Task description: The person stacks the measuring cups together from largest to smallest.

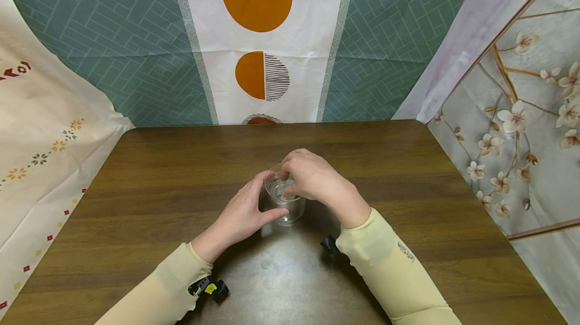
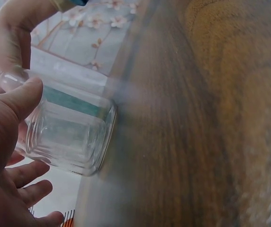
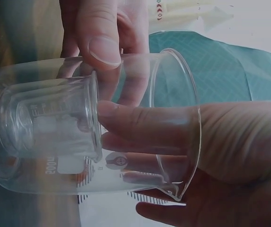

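A large clear glass beaker (image 1: 295,211) with printed markings stands upright on the table. My left hand (image 1: 244,212) grips it from the left side, thumb in front and fingers behind. Inside it sits a smaller beaker (image 3: 50,123); its layered outlines in the right wrist view suggest more glass nested within, though I cannot tell how many. From above, my right hand (image 1: 317,176) reaches into the large beaker's mouth. Its thumb and a finger pinch at the small beaker's rim (image 3: 97,127), while other fingers stay outside the large beaker's wall.
The brown wooden table (image 1: 136,214) extends around both hands. Behind it hangs a green and white patterned cloth (image 1: 380,63). A floral cloth (image 1: 512,164) borders the right side and a cream cloth (image 1: 54,184) the left. Black devices (image 1: 219,291) are strapped at the wrists.
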